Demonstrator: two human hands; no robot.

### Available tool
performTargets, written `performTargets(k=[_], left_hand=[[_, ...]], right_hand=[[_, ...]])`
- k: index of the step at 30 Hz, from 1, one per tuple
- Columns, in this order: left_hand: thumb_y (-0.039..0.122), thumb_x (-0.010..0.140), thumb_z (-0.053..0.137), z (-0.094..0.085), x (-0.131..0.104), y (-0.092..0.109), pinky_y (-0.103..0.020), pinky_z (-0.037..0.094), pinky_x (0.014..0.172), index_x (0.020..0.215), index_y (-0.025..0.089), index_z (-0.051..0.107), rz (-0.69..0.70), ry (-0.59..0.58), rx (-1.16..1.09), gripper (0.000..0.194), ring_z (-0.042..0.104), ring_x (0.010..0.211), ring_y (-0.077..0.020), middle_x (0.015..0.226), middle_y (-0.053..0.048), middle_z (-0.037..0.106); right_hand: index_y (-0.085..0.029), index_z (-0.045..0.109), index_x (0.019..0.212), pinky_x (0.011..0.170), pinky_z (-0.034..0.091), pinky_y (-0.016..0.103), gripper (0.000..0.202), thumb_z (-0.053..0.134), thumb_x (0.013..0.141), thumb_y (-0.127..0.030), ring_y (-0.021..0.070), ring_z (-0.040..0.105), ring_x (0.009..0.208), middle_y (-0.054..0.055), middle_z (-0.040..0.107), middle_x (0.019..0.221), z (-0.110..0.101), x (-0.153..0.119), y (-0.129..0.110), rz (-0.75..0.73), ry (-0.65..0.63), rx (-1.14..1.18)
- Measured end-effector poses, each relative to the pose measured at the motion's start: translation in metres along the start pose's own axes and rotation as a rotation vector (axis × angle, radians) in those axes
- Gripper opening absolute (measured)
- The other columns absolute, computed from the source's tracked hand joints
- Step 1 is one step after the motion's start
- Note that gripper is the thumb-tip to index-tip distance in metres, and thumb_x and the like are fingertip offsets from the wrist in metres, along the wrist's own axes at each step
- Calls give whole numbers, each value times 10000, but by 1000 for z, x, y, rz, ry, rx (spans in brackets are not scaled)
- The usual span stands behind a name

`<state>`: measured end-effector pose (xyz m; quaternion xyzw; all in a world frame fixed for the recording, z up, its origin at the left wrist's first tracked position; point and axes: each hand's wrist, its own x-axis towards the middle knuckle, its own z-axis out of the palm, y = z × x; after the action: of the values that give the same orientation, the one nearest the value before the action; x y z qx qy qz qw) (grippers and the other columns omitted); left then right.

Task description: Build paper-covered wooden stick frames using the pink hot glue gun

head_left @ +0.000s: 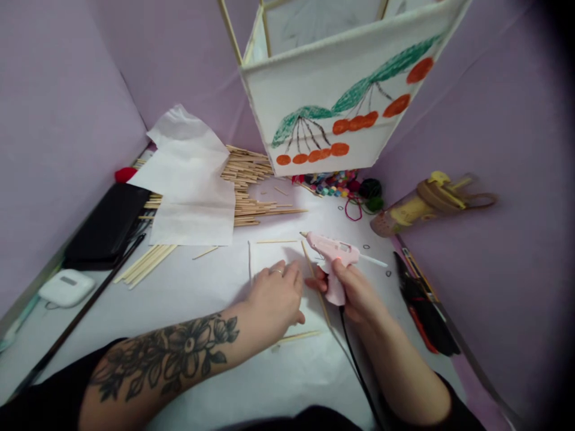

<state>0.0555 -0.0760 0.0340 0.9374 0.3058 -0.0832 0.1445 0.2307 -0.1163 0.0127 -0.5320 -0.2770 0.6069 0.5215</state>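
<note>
My right hand (357, 289) is wrapped round the handle of a pale pink glue gun (331, 246). The gun's nozzle points to the upper left, and a white glue stick (374, 261) pokes out of its back. Flat on the paper, my left hand (277, 294) has its fingers stretched out, with a ring on one of them. Beneath and around it lie thin wooden sticks laid out in a four-sided outline, with a far stick (277, 241), a right stick (324, 308) and a near stick (300, 337). My left hand and forearm hide part of this outline.
A white paper lantern (323, 120) with painted cherries hangs ahead. White sheets (193, 203) cover part of a pile of wooden sticks (251, 164). At the left are a black case (106, 224) and white earbud case (67, 288); at the right, a tumbler (415, 203) and pliers (426, 311).
</note>
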Motion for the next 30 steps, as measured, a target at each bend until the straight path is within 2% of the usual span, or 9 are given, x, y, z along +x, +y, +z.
performTargets(k=[2, 4, 8, 11, 13, 16, 21, 27, 30], left_hand=[[567, 773, 666, 0, 2, -1, -484, 425, 999, 1401, 92, 407, -53, -69, 19, 829, 327, 1361, -365, 1509, -202, 322], [590, 762, 664, 0, 3, -2, -515, 398, 1027, 1431, 100, 371, -87, -139, 28, 879, 254, 1400, -375, 1536, -197, 257], [604, 747, 670, -3, 4, -5, -509, 394, 1034, 1452, 103, 339, -99, -187, 25, 926, 205, 1423, -370, 1543, -191, 230], [605, 748, 669, -9, 5, -8, -489, 384, 1049, 1457, 92, 324, -98, -202, 11, 940, 203, 1427, -353, 1546, -188, 221], [585, 768, 662, -12, 5, -13, -494, 357, 1068, 1447, 72, 334, -93, -184, 24, 913, 218, 1422, -349, 1538, -196, 242], [536, 763, 694, -12, 6, -23, -508, 332, 1072, 1397, 40, 406, -105, -157, 69, 855, 273, 1393, -364, 1497, -227, 326], [436, 700, 779, -7, 8, -30, -419, 417, 948, 1247, 36, 554, -136, -173, 103, 715, 434, 1268, -361, 1388, -266, 460], [398, 699, 783, -9, 8, -27, -370, 459, 862, 1193, 25, 584, -139, -178, 86, 650, 465, 1218, -343, 1354, -269, 485], [376, 696, 790, -12, 7, -26, -368, 478, 850, 1184, 37, 598, -143, -196, 71, 624, 455, 1233, -347, 1361, -264, 485]], right_hand=[[-182, 632, 751, 755, 542, 356, 404, 735, 694, -569, 104, 469, 514, -24, 541, 579, -4, 1, -3, -25, 53, -51], [-185, 635, 789, 721, 542, 336, 398, 728, 700, -562, 108, 469, 512, -33, 527, 541, -11, 2, -7, -62, 102, -95], [-177, 588, 701, 530, 468, 259, 410, 697, 702, -572, 117, 480, 506, -8, 548, 550, -24, 2, -9, -98, 191, -241], [-173, 606, 771, 442, 358, 237, 378, 660, 744, -546, 123, 462, 485, -11, 539, 542, -32, 1, -5, -99, 258, -508], [-179, 623, 874, 436, 329, 235, 361, 657, 761, -520, 122, 442, 474, -30, 516, 529, -35, 0, -2, -95, 241, -660], [-189, 626, 961, 429, 314, 236, 372, 626, 789, -519, 125, 431, 469, -40, 499, 534, -34, 0, 0, -50, 153, -764], [-175, 632, 905, 443, 332, 245, 354, 580, 798, -509, 140, 465, 483, -30, 507, 535, -22, 4, -1, -46, 177, -954], [-156, 657, 896, 516, 392, 275, 381, 538, 795, -503, 195, 565, 595, 24, 602, 620, -16, 11, 2, -94, 190, -1093], [-153, 664, 929, 529, 404, 283, 396, 523, 804, -501, 212, 588, 606, 21, 597, 586, -16, 14, 4, -104, 188, -1108]])
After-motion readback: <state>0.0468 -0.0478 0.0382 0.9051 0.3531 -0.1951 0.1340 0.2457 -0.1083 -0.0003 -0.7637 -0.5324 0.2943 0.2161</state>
